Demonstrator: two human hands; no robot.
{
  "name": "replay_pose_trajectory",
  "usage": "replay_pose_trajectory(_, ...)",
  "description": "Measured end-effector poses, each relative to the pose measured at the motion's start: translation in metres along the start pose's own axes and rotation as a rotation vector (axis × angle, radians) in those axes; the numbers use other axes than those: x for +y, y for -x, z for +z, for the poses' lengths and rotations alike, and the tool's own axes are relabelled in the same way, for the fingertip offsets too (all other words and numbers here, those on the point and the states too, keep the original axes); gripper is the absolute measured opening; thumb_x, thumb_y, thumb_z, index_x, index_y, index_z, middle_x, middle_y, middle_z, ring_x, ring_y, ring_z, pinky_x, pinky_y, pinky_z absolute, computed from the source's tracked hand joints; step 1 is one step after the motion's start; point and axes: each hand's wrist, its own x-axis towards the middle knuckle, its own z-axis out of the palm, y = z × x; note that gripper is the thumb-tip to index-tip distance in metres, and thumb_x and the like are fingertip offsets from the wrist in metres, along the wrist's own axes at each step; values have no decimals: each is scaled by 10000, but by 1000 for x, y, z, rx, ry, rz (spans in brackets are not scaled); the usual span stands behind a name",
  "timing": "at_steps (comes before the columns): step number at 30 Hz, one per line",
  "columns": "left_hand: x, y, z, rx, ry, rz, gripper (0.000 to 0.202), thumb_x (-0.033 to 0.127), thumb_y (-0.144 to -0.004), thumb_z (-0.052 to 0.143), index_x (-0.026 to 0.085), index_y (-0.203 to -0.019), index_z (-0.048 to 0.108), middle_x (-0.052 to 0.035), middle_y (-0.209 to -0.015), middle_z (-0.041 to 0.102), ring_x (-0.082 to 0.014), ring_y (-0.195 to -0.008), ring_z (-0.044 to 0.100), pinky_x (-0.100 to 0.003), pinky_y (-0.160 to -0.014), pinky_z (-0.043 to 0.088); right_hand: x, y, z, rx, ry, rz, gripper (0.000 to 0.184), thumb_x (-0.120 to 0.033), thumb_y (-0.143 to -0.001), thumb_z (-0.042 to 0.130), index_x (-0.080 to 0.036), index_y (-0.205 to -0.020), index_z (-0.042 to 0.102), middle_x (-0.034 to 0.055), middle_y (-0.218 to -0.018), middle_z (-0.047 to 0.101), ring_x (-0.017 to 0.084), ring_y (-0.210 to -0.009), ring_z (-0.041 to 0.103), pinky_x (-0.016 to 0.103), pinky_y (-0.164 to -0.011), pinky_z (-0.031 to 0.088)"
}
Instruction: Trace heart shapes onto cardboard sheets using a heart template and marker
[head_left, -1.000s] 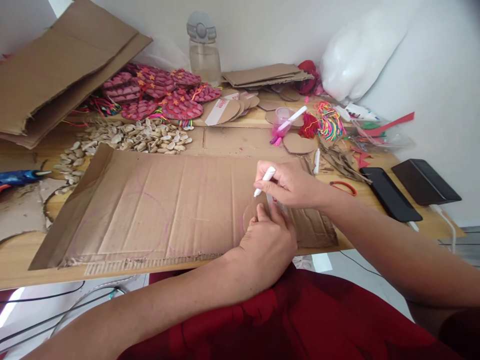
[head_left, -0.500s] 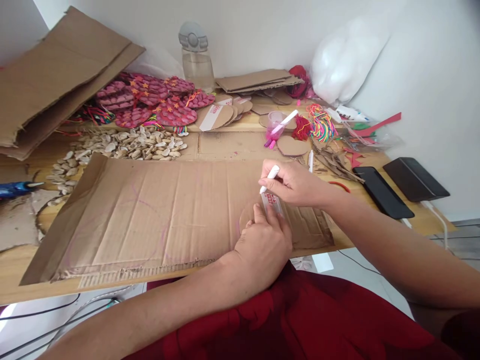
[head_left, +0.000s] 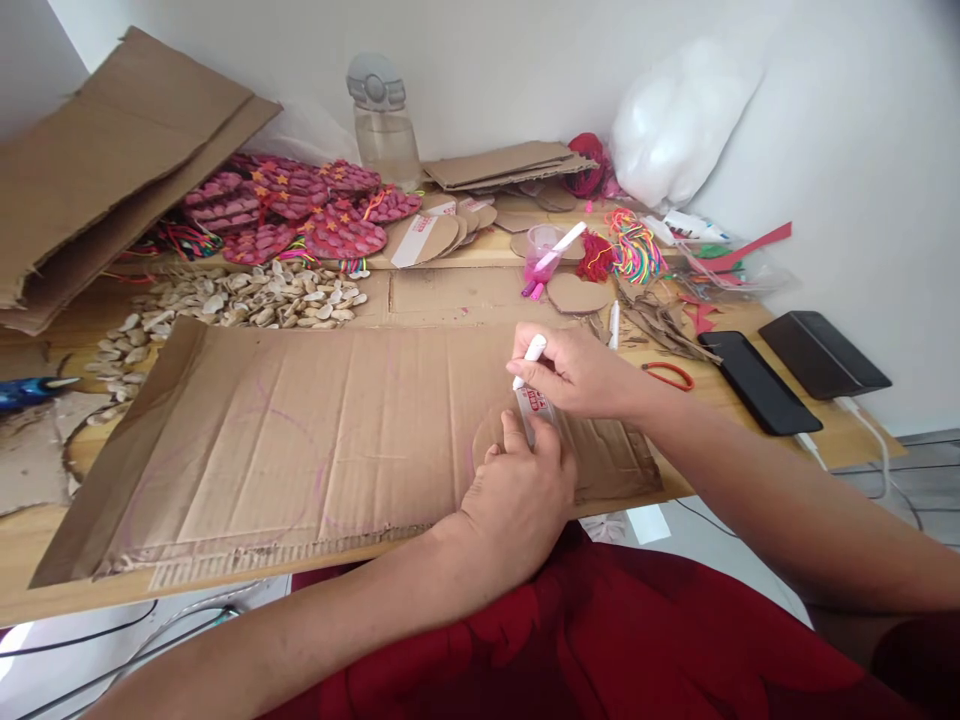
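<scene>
A large flat sheet of cardboard [head_left: 247, 430] lies along the front of the wooden desk, with faint purple curved lines drawn on it. On its right part rests a cardboard disc [head_left: 487, 428] bearing a strip of tape with red print [head_left: 534, 398]. My left hand [head_left: 521, 475] presses the disc down with its fingers laid out over it, covering much of it. Just beyond, my right hand [head_left: 570, 370] is closed around a white marker pen [head_left: 529, 360], whose lower end meets the disc's far edge.
Peanut shells [head_left: 262, 295] are heaped behind the sheet, near pink decorated pieces [head_left: 315, 210] and a water bottle [head_left: 385, 130]. More cardboard discs [head_left: 577, 292] and a pink cup with pens [head_left: 546, 250] stand behind my hands. At right lie a black phone [head_left: 761, 383] and a glue gun tip [head_left: 60, 383] at left.
The view has shifted slightly. My right hand and the marker stay at the disc's far edge, with the pen tilted a little differently; my left hand still presses the disc.
</scene>
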Motion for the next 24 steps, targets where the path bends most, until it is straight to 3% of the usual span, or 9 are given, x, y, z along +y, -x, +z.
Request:
replay_pose_trajectory(4, 5, 1, 4, 45, -34, -57, 470, 125, -979, 497, 83, -1428, 631, -311, -1399, 632, -514, -1256, 645, -415, -640, 686, -2, 0, 6, -48, -78, -4, 161, -335, -983, 527, -212, -879, 535, -33, -709, 558, 129, -636, 472, 287, -646, 329)
replay_pose_trajectory(10, 7, 0, 4, 36, -25, -52, 460, 148, -976, 539, 93, -1421, 640, -291, -1344, 671, -505, -1221, 667, -404, -649, 690, 2, 2, -1, 20, 24, 39, 185, -329, -977, 537, -214, -834, 513, -36, -657, 540, 132, -617, 462, 294, -651, 323)
replay_pose_trajectory(17, 3, -1, 0, 24, -35, -33, 446, 184, -975, 566, 95, -1402, 657, -313, -1286, 695, -514, -1152, 701, -379, -558, 664, -11, 0, 13, -72, -125, -61, 159, -325, -991, 529, -212, -880, 522, -44, -685, 551, 118, -616, 465, 280, -641, 327)
replay_pose_trajectory(24, 0, -2, -2, -86, 8, -26, 508, 191, -1008, 521, 56, -1497, 545, -398, -1495, 485, -503, -1295, 621, -436, -737, 685, 4, 3, -2, 0, -60, 28, 175, -317, -985, 537, -209, -847, 532, -22, -687, 597, 132, -636, 507, 285, -658, 351)
